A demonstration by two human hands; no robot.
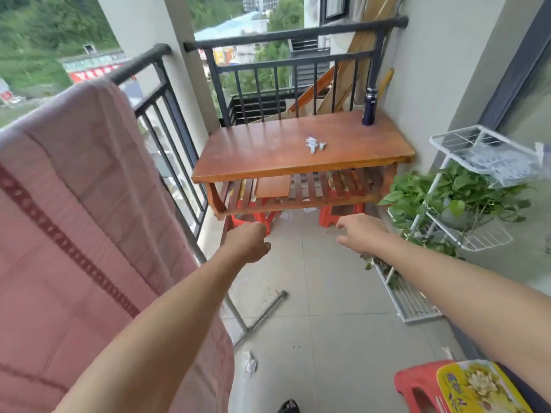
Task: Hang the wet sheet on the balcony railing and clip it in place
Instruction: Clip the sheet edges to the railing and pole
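Reaching out with both bare arms over the pale tiled floor point(328, 293) of a narrow balcony, toward a low wooden table point(253, 156) set across the far end against the dark metal railing point(140, 62). Holding the left hand point(249, 242) low, short of the table's near edge, fingers curled into the palm and gripping nothing that shows. Carrying the right hand point(360, 234) level with it and well apart, fingers loose and slightly spread, touching nothing.

Passing, along the left side, the pink sheet point(74, 219) draped over the railing's top bar and hanging down inside the balcony, a dark red patterned band running across it. Overlooking green hillside and rooftops beyond the bars.

Showing near the middle of the tabletop a small heap of pale clips point(314, 144), and at its far right corner an upright dark bottle point(369, 107). Revealing a wooden board point(272, 186) on the slatted shelf below the top, and red stools point(256, 219) on the floor beneath. Leaning in the far right corner behind the table, long timber planks point(366, 55).

Crossing the floor just beside the sheet's edge, the grey foot of a metal stand point(262, 311).

Lining the right wall, a white wire rack point(477, 135) with a leafy potted plant point(453, 198) on a lower tier; contents of the top tier too blurred to tell. Sitting at the bottom right, another red stool point(417, 386) bearing a yellow printed box point(477, 386).
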